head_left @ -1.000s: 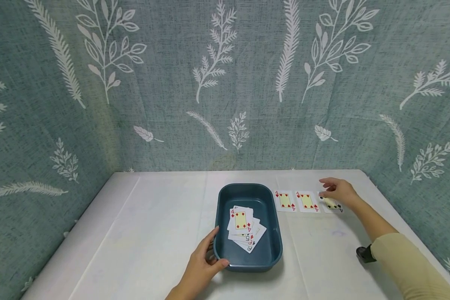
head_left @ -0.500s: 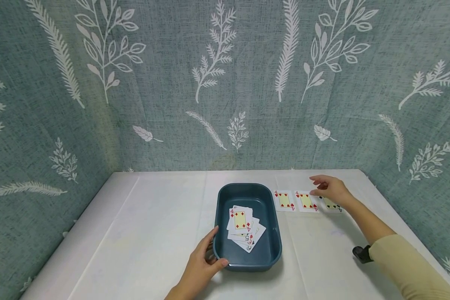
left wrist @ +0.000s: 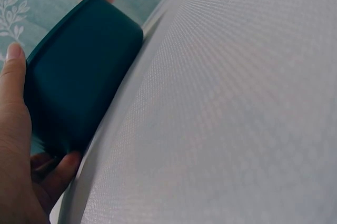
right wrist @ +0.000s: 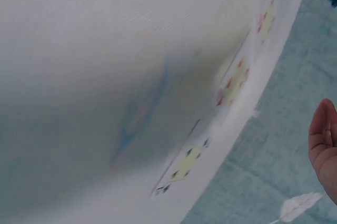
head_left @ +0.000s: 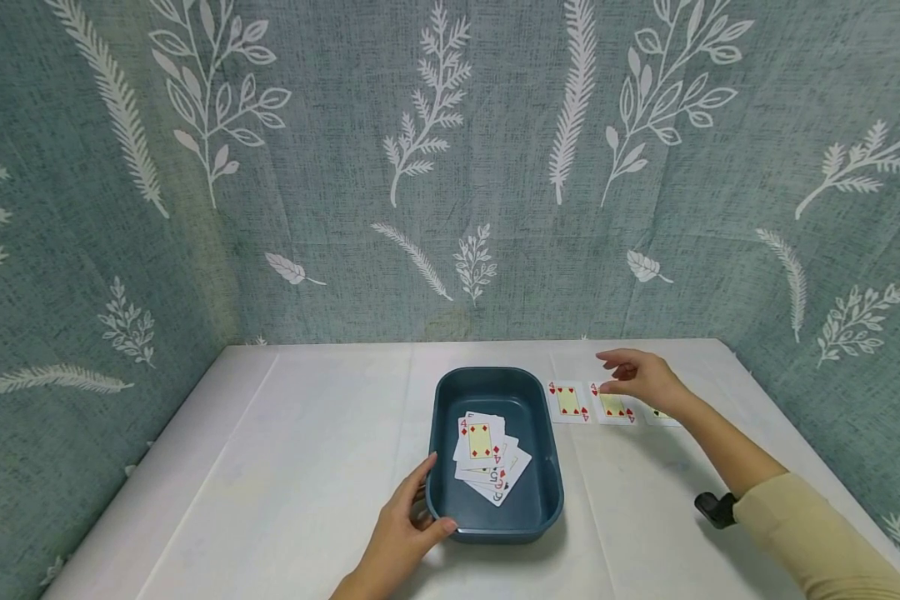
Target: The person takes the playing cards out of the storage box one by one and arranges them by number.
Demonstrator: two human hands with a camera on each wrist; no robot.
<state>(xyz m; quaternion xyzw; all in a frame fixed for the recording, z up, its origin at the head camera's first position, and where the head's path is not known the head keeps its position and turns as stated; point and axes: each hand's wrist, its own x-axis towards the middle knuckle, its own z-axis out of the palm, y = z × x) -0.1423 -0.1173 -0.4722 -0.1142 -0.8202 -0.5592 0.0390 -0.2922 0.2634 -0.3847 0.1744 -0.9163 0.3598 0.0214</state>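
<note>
A dark teal tub (head_left: pixel 495 373) stands mid-table with several playing cards (head_left: pixel 483 446) face up inside, a four of diamonds on top. My left hand (head_left: pixel 408 525) grips its near left corner, thumb over the rim; the left wrist view shows that hand (left wrist: pixel 16 145) against the tub's wall (left wrist: pixel 79 77). Right of the tub lie three cards in a row: a red four (head_left: pixel 568 402), a second red four (head_left: pixel 613 407) and a black card (head_left: pixel 660 414) partly hidden by my wrist. My right hand (head_left: pixel 637 375) hovers over the middle card, fingers loosely bent, holding nothing.
The white table (head_left: pixel 307 467) meets a leaf-patterned teal curtain (head_left: pixel 450 167) at the back and both sides. In the right wrist view the three cards (right wrist: pixel 231 82) run along the table's far edge. A black wrist camera (head_left: pixel 712 508) sits on my right forearm.
My right hand has drifted left from the black card to above the middle red card; the black card stays on the table. The left hand and the tub have not moved.
</note>
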